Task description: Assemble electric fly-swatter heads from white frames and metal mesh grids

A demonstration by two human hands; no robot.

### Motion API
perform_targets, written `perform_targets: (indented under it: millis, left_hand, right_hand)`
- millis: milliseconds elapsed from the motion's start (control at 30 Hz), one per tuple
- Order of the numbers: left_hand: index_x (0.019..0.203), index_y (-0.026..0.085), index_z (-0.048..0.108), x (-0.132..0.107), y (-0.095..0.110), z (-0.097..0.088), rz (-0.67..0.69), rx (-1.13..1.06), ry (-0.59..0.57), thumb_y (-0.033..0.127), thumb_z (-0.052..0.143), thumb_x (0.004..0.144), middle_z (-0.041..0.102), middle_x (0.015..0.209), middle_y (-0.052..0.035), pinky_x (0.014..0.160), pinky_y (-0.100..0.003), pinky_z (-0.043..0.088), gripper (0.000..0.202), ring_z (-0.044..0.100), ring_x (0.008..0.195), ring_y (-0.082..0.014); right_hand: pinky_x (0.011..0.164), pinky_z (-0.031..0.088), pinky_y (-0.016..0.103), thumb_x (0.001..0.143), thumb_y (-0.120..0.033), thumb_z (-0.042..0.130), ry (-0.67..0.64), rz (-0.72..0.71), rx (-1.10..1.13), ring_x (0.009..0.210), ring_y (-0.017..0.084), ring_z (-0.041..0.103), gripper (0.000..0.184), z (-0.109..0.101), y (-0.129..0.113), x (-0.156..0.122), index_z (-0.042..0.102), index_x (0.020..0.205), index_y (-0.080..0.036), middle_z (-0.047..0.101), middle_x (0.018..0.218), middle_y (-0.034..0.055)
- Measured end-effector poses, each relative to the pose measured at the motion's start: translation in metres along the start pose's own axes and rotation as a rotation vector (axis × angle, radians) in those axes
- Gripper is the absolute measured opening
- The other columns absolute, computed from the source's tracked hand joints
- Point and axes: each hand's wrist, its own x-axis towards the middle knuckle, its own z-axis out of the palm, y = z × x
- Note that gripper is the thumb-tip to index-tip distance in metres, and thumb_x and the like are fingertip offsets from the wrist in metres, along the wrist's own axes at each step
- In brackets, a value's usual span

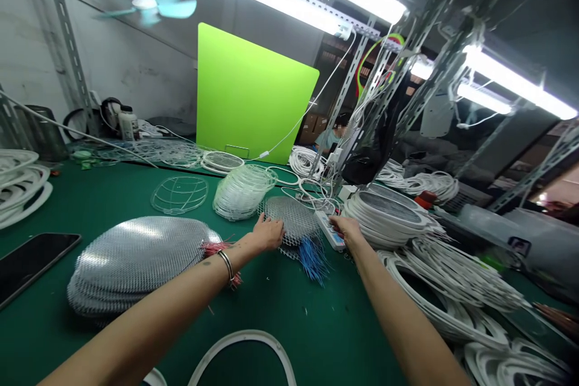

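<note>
Head: power strip (pixel 328 230) under R hand (pixel 347 231)

Wire mesh stack (pixel 136 265) left on workbench (pixel 316 338); plastic rings (pixel 452 280) right; upright panel (pixel 253 93) behind.

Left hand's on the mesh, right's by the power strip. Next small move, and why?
Probably raise the mesh disc slightly with the left hand: that hand already rests on its edge, and blue wires fan out from beneath it, so a lift should show how they lie. The right hand sits beside the white power strip, near enough to help.
</note>
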Motion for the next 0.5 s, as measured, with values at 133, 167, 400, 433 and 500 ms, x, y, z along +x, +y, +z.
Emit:
perform_targets:
  millis: [133,167,400,433,500]
  left_hand:
    - [0.106,0.012,0.061,-0.004,0.009,-0.011,-0.112,-0.187,0.090,0.027,0.050,0.095,0.068,0.107,-0.0118,0.111,-0.050,0.024,0.022,0.059,0.111,-0.0258]
    - [0.109,0.011,0.059,-0.005,0.012,-0.015,-0.153,-0.249,0.142,0.024,0.047,0.095,0.067,0.109,-0.0143,0.110,-0.048,0.025,0.023,0.059,0.112,-0.0269]
    - [0.127,0.015,0.042,-0.009,0.034,-0.049,-0.452,-0.866,0.373,0.049,0.031,0.098,0.055,0.129,-0.0194,0.093,-0.038,0.047,0.045,0.057,0.116,-0.0282]
    - [0.127,0.014,0.042,-0.011,0.037,-0.053,-0.473,-0.973,0.354,0.054,0.030,0.097,0.056,0.127,-0.0202,0.087,-0.036,0.051,0.052,0.061,0.111,-0.0271]
    - [0.127,0.012,0.042,-0.021,0.041,-0.058,-0.479,-1.174,0.310,0.063,0.032,0.094,0.059,0.122,-0.0208,0.075,-0.031,0.056,0.061,0.067,0.099,-0.0249]
  right_hand:
    - [0.072,0.056,0.034,0.092,-0.034,0.058,-0.135,0.117,0.179,0.086,0.016,0.063,0.028,-0.011,-0.011,-0.010,0.059,0.113,-0.015,0.062,0.108,0.0062]
    - [0.071,0.056,0.033,0.092,-0.034,0.058,-0.164,0.131,0.225,0.085,0.016,0.063,0.028,-0.013,-0.014,-0.013,0.059,0.113,-0.015,0.062,0.107,0.0060]
    - [0.068,0.056,0.031,0.092,-0.032,0.059,-0.265,0.112,0.461,0.080,0.014,0.063,0.025,-0.003,-0.020,-0.046,0.060,0.109,-0.014,0.064,0.102,0.0048]
    - [0.067,0.056,0.030,0.092,-0.032,0.059,-0.263,0.099,0.485,0.079,0.014,0.063,0.023,0.000,-0.017,-0.056,0.061,0.107,-0.014,0.065,0.100,0.0044]
    - [0.065,0.056,0.027,0.093,-0.029,0.058,-0.250,0.055,0.535,0.076,0.012,0.064,0.019,0.003,-0.006,-0.081,0.061,0.105,-0.014,0.066,0.097,0.0041]
